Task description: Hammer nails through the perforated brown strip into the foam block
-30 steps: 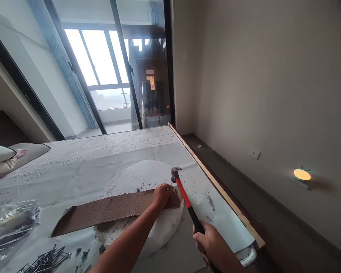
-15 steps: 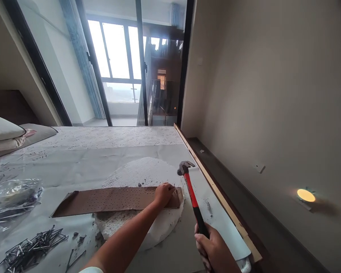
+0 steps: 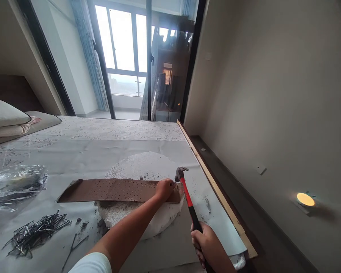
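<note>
"Your grip?"

"Your right hand (image 3: 208,242) wraps the red-and-black claw hammer (image 3: 189,199), near right; your left hand (image 3: 165,189) seemingly pinches a thin dark nail (image 3: 175,183) over the right end of the brown perforated strip (image 3: 110,190)."

"Handling?"

"Probably head-heavy; hold it low."

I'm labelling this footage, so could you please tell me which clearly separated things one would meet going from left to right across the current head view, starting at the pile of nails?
Pile of nails → left hand → hammer head → right hand → small wall plate → glowing lamp.
</note>
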`<state>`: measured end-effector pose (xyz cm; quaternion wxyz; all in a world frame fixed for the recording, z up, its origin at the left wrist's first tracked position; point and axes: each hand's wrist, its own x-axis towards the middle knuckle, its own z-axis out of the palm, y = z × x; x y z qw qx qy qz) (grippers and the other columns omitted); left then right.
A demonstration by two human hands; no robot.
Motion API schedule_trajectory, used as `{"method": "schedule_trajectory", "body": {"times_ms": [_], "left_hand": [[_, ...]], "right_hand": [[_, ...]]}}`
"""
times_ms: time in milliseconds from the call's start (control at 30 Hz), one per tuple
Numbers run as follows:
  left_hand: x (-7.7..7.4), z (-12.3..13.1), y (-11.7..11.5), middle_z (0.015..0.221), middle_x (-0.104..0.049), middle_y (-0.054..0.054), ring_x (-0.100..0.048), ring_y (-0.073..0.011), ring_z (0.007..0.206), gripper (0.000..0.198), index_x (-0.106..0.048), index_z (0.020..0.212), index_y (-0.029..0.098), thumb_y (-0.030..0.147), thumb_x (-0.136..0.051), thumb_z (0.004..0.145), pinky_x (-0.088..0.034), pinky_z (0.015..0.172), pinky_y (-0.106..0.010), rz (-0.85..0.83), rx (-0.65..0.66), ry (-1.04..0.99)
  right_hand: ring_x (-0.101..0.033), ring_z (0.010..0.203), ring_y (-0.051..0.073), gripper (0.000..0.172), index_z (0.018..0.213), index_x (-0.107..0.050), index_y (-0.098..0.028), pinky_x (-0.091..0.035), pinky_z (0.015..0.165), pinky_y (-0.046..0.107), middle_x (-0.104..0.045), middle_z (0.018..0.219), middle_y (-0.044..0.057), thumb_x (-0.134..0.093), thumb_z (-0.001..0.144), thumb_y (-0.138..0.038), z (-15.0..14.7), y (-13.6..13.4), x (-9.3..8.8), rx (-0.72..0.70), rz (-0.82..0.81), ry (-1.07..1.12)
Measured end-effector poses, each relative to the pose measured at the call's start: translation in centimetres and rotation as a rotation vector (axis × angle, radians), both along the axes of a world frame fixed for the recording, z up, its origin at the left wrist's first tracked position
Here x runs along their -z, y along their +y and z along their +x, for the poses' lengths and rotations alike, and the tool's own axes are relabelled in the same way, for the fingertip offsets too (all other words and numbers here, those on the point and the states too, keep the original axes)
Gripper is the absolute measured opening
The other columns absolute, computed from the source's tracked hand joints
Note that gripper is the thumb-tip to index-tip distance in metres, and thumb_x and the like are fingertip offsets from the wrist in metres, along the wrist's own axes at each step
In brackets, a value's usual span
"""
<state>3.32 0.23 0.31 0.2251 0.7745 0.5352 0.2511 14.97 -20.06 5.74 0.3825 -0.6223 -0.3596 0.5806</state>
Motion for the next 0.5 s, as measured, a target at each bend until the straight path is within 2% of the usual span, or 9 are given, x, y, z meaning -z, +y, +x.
{"method": "schedule_trajectory", "body": {"times_ms": [167,267,367,500], "left_hand": [[-0.1,0.0,-0.2,0.089,-0.071,-0.009,-0.060,-0.0226,0.084,0.025,-0.073,0.079,0.019,0.033,-0.053,0.077,-0.039,0.072,-0.029,-0.041,-0.005,0.003],[-0.1,0.0,-0.1,0.089,-0.071,-0.009,-0.060,-0.0223,0.084,0.024,-0.073,0.078,0.019,0.032,-0.052,0.077,-0.039,0.072,-0.029,-0.019,0.002,0.015],[0.1,0.1,0.0,0.088,-0.070,-0.008,-0.060,-0.0210,0.082,0.022,-0.073,0.077,0.020,0.028,-0.052,0.077,-0.039,0.071,-0.028,0.001,-0.001,0.032],[0.5,0.1,0.2,0.087,-0.070,-0.007,-0.061,-0.0199,0.080,0.021,-0.073,0.077,0.020,0.028,-0.053,0.077,-0.038,0.070,-0.027,0.019,0.014,0.031]], "right_hand": [[-0.025,0.027,0.006,0.016,0.079,-0.037,-0.023,-0.024,0.027,0.019,-0.031,0.044,-0.013,-0.042,0.069,-0.034,0.2,-0.6,-0.5,0.094,0.080,-0.030],[-0.023,0.027,0.006,0.012,0.077,-0.038,-0.023,-0.023,0.027,0.020,-0.030,0.043,-0.013,-0.041,0.069,-0.031,0.4,-0.5,0.1,0.030,0.039,0.005],[-0.026,0.029,0.007,0.011,0.072,-0.040,-0.022,-0.022,0.030,0.021,-0.030,0.041,-0.011,-0.046,0.068,-0.030,0.5,-0.2,1.2,-0.030,-0.028,-0.099],[-0.030,0.033,0.008,0.015,0.074,-0.044,-0.022,-0.024,0.035,0.022,-0.032,0.042,-0.010,-0.052,0.068,-0.033,0.9,-0.5,1.9,0.016,0.039,-0.169]]}}
